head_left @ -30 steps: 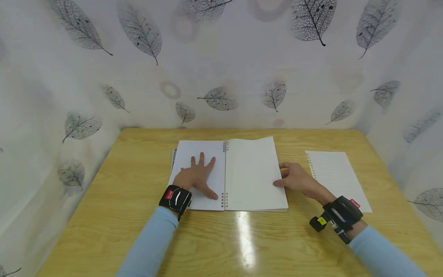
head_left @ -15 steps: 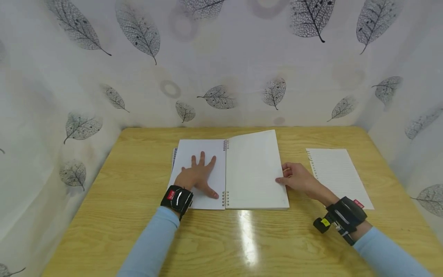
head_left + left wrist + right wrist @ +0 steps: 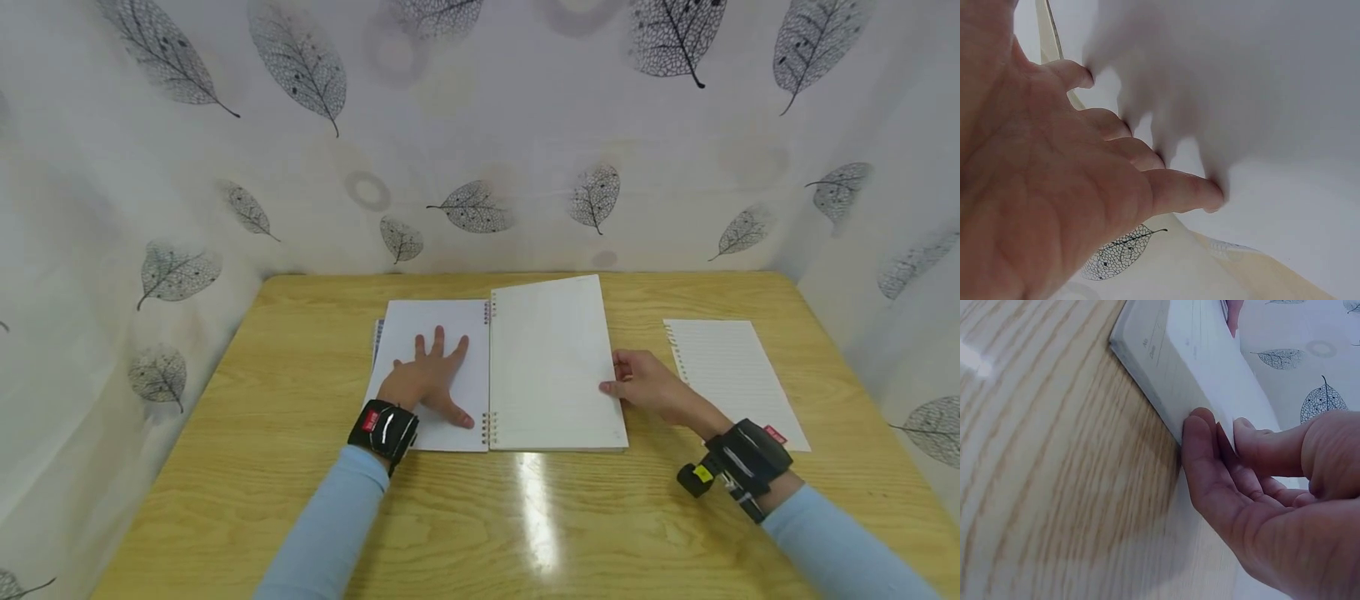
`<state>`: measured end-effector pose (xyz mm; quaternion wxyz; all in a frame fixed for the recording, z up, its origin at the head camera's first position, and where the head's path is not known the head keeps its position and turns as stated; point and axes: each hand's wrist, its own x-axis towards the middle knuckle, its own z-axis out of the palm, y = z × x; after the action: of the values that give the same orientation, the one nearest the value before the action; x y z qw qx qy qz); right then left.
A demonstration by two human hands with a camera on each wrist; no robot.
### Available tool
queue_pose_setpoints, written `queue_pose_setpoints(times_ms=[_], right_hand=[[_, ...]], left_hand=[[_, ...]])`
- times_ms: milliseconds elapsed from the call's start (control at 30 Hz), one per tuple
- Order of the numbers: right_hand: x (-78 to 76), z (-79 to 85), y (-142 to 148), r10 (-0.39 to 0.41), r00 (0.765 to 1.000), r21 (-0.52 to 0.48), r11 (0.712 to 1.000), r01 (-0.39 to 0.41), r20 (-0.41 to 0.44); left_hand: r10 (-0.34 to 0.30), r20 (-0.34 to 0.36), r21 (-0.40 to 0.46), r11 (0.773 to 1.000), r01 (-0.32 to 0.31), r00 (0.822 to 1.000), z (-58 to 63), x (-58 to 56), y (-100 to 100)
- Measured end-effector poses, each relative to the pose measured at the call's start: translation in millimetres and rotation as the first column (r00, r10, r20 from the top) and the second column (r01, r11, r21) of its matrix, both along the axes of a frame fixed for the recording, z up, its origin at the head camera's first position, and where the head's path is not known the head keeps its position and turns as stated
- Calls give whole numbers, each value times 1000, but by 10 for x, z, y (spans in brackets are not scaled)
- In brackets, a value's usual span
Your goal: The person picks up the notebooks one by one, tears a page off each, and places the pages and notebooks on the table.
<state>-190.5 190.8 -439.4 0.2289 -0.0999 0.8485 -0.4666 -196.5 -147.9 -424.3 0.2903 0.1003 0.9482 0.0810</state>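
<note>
An open spiral notebook [image 3: 551,367] lies on the wooden table, its two halves joined by metal rings at the middle. My left hand [image 3: 429,383] presses its blank left side with fingers spread wide; in the left wrist view the fingertips [image 3: 1213,197] touch white paper. At the outer edge of the right side, my right hand [image 3: 645,387] pinches a page, thumb above and fingers beneath. In the right wrist view, that page [image 3: 1210,359] rises off the printed sheets below, between thumb and fingers. The far right corner of the page stands raised.
A loose lined sheet [image 3: 738,383] with a torn ring-hole edge lies at the right, partly behind the right wrist. Something with a spiral edge [image 3: 377,333] pokes out under the notebook's left side. Leaf-patterned cloth [image 3: 480,125] hangs around the wooden table [image 3: 300,333].
The far corner of the right page has risen. My right hand has shifted slightly right and up, keeping the page edge. My left hand stays in place on the left side.
</note>
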Motion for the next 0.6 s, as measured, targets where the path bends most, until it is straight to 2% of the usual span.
queue_pose_setpoints(times_ms=[267,600], right_hand=[[-54,-22,21,31,995,-78,997,-24,95],[-72,-34,32,50,989,-93,995,-37,136]], left_hand=[[4,11,-14,1000,-4,1000,28,-6,10],[0,4,-19,1000,0,1000,33,7,6]])
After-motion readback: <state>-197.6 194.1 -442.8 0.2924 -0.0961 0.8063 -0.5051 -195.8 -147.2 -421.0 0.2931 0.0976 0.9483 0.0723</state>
